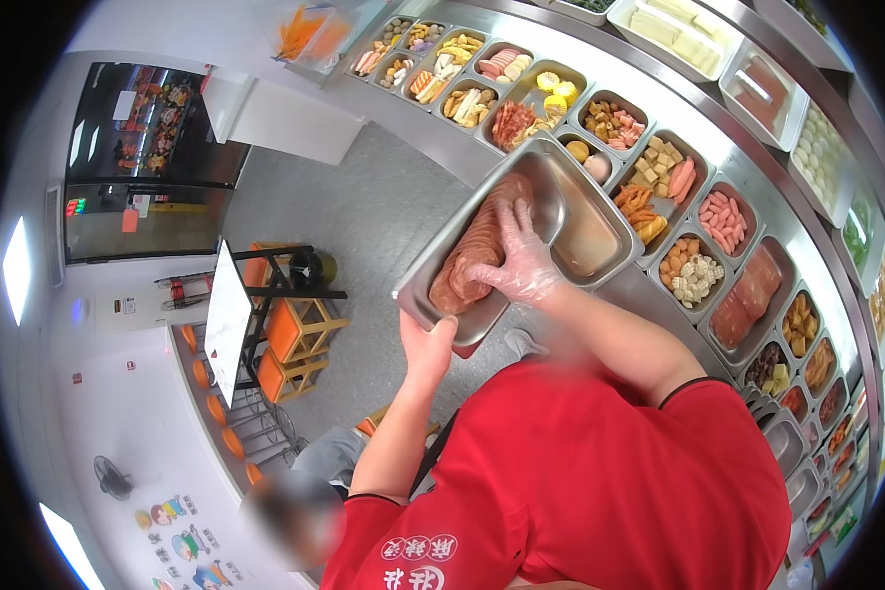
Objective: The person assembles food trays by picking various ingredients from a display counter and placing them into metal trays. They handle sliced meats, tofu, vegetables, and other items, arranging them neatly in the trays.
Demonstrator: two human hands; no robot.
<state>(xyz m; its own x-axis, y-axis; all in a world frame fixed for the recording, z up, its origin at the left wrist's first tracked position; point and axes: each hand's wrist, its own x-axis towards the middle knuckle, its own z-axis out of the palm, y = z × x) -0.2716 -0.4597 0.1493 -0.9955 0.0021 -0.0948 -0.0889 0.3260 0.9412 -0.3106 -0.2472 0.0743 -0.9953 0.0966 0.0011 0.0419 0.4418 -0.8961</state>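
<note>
Left hand (429,346) – bare, gripping the steel pan (484,319) by its near corner. Meat slices (477,239) overlap in a row inside the pan. Right hand (519,254), gloved, spread over the slices, unclosed. Judgement: keep pan level, press lightly – slices may tear.

We see pinkish-brown round meat slices (469,248) in a silver-grey rectangular metal pan (484,319), a bright red black-trimmed cloth shirt (600,462), a white rectangular tabletop (226,324) and orange square stool seats (285,331).
</note>
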